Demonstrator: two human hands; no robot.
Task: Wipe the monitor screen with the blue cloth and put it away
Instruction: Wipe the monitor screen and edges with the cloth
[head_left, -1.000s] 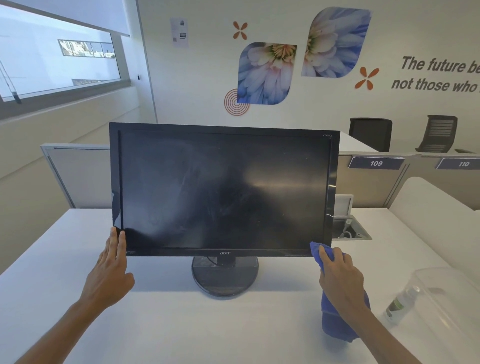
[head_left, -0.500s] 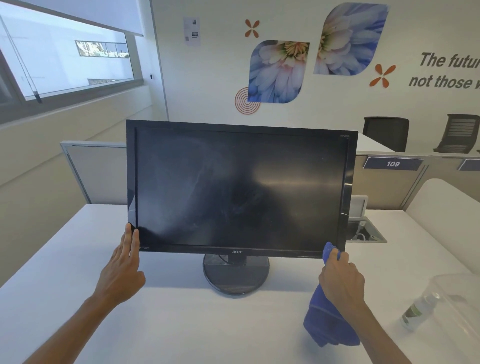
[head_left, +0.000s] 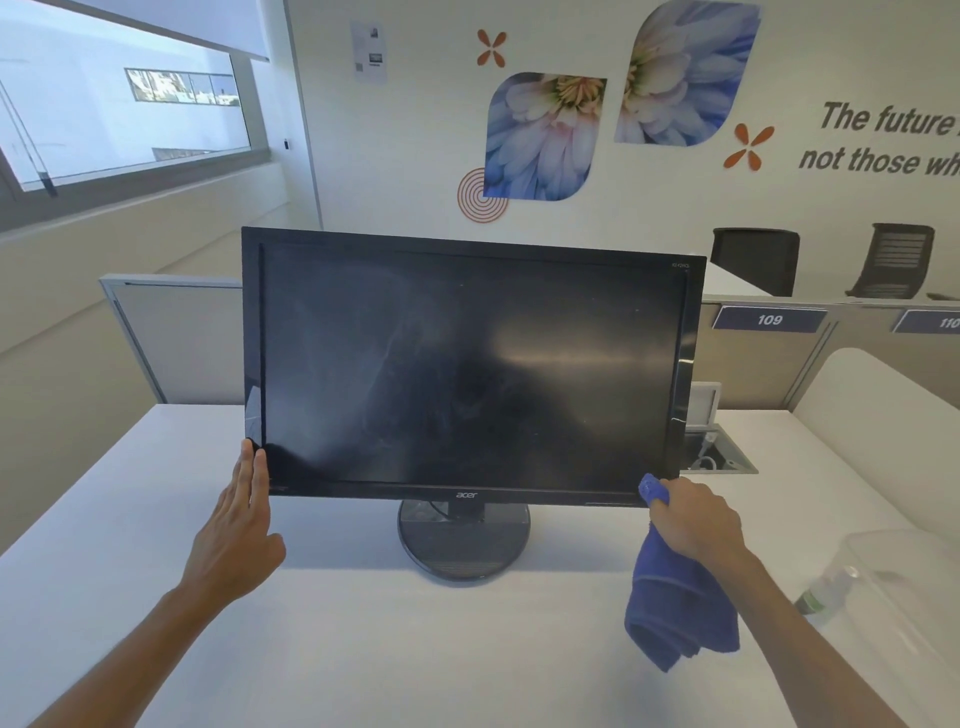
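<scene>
Blue cloth — bunched, hanging from right hand at monitor corner.

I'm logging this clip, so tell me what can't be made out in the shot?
- Right hand fingertips: head view, wrapped in the blue cloth.
- Spray bottle: label blurred behind the clear container, cut by the right edge.
- Monitor back: faces away.

The left hand rests flat against the monitor's lower left corner; the right hand grips the blue cloth, seemingly touching the opposite corner.
</scene>
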